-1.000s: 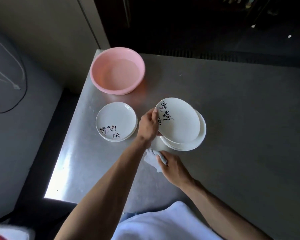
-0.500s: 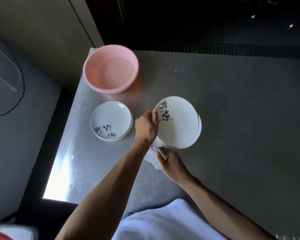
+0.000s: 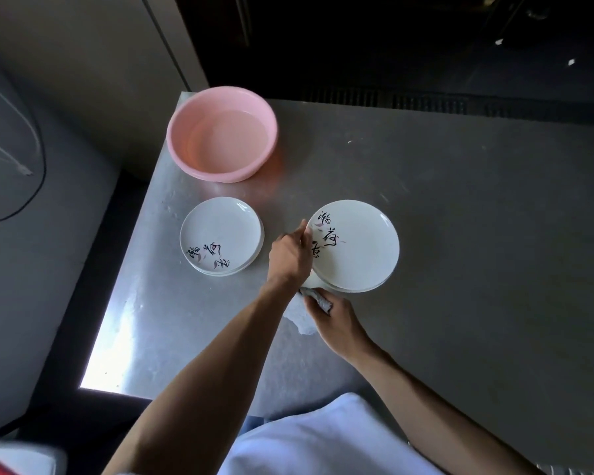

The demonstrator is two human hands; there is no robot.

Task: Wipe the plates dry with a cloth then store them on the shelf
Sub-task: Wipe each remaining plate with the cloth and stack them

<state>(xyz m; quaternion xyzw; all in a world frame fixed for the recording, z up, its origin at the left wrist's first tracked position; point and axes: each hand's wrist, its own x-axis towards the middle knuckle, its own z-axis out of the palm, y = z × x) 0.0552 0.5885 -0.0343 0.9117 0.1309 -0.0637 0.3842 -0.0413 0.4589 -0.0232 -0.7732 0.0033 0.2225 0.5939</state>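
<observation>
Two stacks of white plates with black brush lettering sit on the metal table (image 3: 477, 234). The right stack's top plate (image 3: 357, 246) is gripped at its left rim by my left hand (image 3: 290, 255). Just below that stack my right hand (image 3: 336, 322) holds a crumpled white cloth (image 3: 318, 301), with part of the cloth lying on the table. The left plate stack (image 3: 220, 234) stands untouched to the left of my left hand.
A pink plastic basin (image 3: 222, 133) holding some water sits at the table's far left corner. The table's left edge drops to a dark gap and a grey floor with a black cable (image 3: 38, 173). Dark shelving lies beyond the far edge.
The top plate, first tilted up off the right stack, has settled flatter over it. My right hand with the cloth has moved up closer to the stack's near edge.
</observation>
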